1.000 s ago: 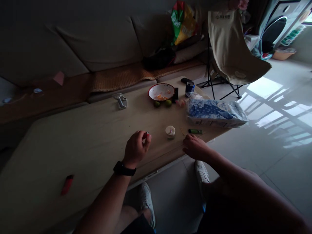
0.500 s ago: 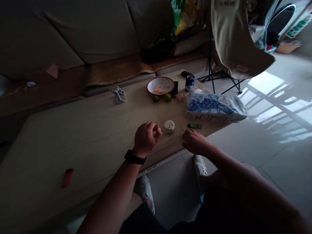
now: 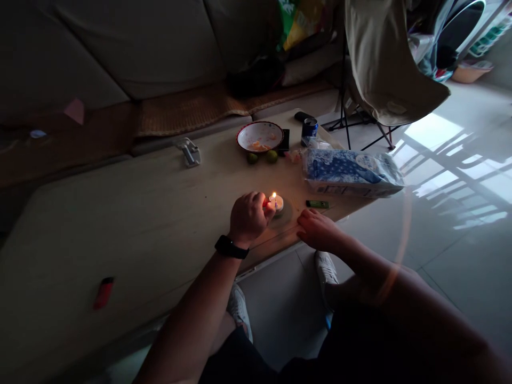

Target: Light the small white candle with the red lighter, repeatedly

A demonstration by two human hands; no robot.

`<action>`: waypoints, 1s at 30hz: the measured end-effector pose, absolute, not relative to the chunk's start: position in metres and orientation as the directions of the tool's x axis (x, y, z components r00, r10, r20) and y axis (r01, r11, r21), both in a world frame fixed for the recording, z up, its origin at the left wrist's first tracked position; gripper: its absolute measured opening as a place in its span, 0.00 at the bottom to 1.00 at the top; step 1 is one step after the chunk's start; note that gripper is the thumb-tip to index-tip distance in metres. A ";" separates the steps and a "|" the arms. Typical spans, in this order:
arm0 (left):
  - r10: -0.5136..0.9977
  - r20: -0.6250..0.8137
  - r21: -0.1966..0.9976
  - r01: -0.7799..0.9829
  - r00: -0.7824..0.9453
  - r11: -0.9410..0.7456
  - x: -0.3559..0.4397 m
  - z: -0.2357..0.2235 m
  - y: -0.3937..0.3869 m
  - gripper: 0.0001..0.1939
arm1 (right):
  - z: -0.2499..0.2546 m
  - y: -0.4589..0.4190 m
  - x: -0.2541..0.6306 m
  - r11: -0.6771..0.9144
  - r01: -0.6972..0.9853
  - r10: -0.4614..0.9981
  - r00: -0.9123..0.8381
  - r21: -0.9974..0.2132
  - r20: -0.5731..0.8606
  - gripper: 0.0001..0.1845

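A small white cup candle (image 3: 278, 203) stands on the pale wooden table (image 3: 160, 213), its flame (image 3: 274, 196) lit. My left hand (image 3: 248, 218), with a black watch on the wrist, is shut on a red lighter (image 3: 265, 202) held right beside the candle. Most of that lighter is hidden by my fingers. My right hand (image 3: 318, 230) rests on the table's near edge, holding nothing. A green lighter (image 3: 317, 204) lies just beyond those fingers. Another red lighter (image 3: 104, 293) lies far off to the left.
At the table's far end are a white bowl (image 3: 259, 136) with orange scraps, two limes (image 3: 272, 156), a blue can (image 3: 309, 128) and a large blue-patterned tissue pack (image 3: 352, 173). A metal hinge (image 3: 188, 152) sits on the table. A sofa and folding chair (image 3: 386, 64) stand behind.
My left hand has moved right from beside the candle to right against it, with the red lighter at the wick. The candle now has a flame. My right hand has barely moved.
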State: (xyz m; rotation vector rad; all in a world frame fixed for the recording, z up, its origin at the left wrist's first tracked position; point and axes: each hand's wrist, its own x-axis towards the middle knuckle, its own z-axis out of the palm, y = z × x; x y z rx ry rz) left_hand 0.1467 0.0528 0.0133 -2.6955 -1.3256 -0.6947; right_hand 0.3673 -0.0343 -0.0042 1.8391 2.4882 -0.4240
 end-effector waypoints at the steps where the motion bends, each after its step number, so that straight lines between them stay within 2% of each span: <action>1: 0.740 0.416 0.145 0.764 0.529 -0.628 0.147 0.014 0.052 0.14 | -0.004 -0.034 0.367 0.272 0.940 0.934 -0.310 -0.206 -0.178 0.12; 19: 0.717 0.413 0.150 0.734 0.562 -0.662 0.140 0.010 0.052 0.14 | -0.002 -0.036 0.367 0.285 0.939 0.931 -0.319 -0.194 -0.175 0.11; 27: 0.782 0.504 0.422 0.686 0.366 -0.593 0.119 0.015 0.049 0.11 | -0.004 -0.036 0.369 0.286 0.938 0.933 -0.319 -0.198 -0.164 0.11; 30: 0.845 0.485 0.556 0.666 0.225 -0.496 0.100 0.013 0.048 0.13 | -0.005 -0.036 0.369 0.292 0.935 0.932 -0.326 -0.203 -0.161 0.12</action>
